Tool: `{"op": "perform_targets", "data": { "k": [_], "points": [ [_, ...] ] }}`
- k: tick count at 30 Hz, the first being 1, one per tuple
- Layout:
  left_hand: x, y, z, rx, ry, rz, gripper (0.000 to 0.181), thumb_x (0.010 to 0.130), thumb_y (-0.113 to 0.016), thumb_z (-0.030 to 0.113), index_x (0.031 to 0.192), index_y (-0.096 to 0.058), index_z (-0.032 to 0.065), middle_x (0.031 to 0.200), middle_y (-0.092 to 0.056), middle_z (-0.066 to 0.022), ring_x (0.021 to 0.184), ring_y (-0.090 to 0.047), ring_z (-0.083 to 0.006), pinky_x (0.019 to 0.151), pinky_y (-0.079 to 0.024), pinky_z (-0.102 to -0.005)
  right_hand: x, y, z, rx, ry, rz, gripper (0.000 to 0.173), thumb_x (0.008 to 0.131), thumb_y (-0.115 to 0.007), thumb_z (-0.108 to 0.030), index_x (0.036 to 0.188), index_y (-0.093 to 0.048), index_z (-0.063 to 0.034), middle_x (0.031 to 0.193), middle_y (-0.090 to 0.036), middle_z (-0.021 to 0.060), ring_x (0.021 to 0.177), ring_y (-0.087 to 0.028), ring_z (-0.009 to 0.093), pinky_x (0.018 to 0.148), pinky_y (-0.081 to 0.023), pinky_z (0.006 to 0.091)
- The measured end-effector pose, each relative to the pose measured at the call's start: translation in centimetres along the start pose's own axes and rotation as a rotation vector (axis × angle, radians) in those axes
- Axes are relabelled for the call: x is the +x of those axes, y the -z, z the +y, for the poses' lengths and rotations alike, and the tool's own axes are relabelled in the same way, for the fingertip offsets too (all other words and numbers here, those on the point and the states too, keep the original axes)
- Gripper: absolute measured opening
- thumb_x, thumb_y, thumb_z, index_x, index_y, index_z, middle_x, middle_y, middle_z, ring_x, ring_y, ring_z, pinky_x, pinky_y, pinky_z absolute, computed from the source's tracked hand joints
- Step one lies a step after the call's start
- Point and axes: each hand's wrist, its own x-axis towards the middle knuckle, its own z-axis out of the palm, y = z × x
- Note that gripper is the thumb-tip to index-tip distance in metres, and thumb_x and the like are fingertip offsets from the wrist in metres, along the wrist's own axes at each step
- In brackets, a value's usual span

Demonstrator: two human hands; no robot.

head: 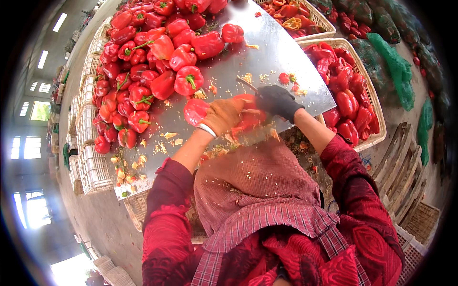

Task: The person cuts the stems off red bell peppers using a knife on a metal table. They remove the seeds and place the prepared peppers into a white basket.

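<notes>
My left hand, in an orange-brown work glove, is closed around red bell pepper flesh at the near edge of the metal table. A red pepper piece shows at the left side of this hand, and blurred cut pepper lies between both hands. My right hand, in a dark glove, grips a thin, slightly curved tool, possibly a knife. One end of it sticks out toward the upper left; the rest is hidden by the glove. Whole red bell peppers are heaped beyond my left hand.
Seeds and pepper cores litter the tabletop. A plastic basket of opened red peppers stands at the right, with another basket behind it. Stacked white crates line the left side. Wooden pallets and green mesh sacks lie farther right.
</notes>
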Motion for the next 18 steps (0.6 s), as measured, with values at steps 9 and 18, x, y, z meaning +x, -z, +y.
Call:
{"op": "perform_targets", "data": {
  "k": [9,18],
  "points": [
    [-5.2,1.3,-2.8,-0.914,0.422,0.566,0.012,0.078,-0.056,0.012,0.086,-0.062,0.0067,0.078,-0.062,-0.0082,0.064,-0.06,-0.0245,0.062,-0.051,-0.0344,-1.4,-2.1,2.5,0.011,-0.051,0.036,0.034,0.077,-0.053,-0.033,0.093,-0.066,-0.0054,0.091,-0.065,0.0225,0.088,-0.063,0.037,0.078,-0.048,0.0439],
    [-1.7,-2.5,4.9,-0.078,0.186,0.297,0.018,0.081,-0.062,0.016,0.098,-0.059,0.0095,0.094,-0.06,-0.0116,0.076,-0.062,-0.0348,0.063,-0.051,-0.0409,-1.0,-2.9,1.2,0.037,0.008,0.058,0.035,0.078,-0.053,-0.033,0.096,-0.066,-0.006,0.093,-0.065,0.0218,0.091,-0.063,0.037,0.08,-0.048,0.044]
  ]
}}
